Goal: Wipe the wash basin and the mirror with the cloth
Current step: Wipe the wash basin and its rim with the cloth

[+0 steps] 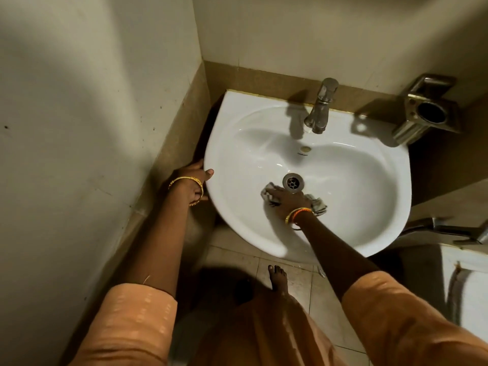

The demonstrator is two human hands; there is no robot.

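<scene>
Head view, looking down into a corner: the wash basin [369,186] fills the middle of the frame, white and glossy, with the tap [320,107] at its back edge and the drain [293,182] near the bottom of the bowl. The work is in the basin stage. The cloth [317,204], a crumpled greyish rag, lies on the bowl floor just below and beside the drain, under the right hand [286,198]. Whether the bowl's walls, rim and the area round the tap have been gone over cannot be read from the shine alone, so I judge the basin as partly done at best. The mirror is not in the frame at all, so that half of the task looks to be still ahead.

The right hand lies flat, palm down, fingers spread and pressing the cloth against the porcelain; bunched ends of the rag stick out at the fingertips on the left and past the wrist on the right. It presses the rag down and does not pinch it.

The left hand [196,182], at the left edge of the basin, curls round the rim: the thumb lies on top of the rim and the fingers go under it, out of sight. It holds no cloth and seems to brace the body.

A metal holder [427,112] hangs on the wall at upper right, apart from the bowl.
</scene>
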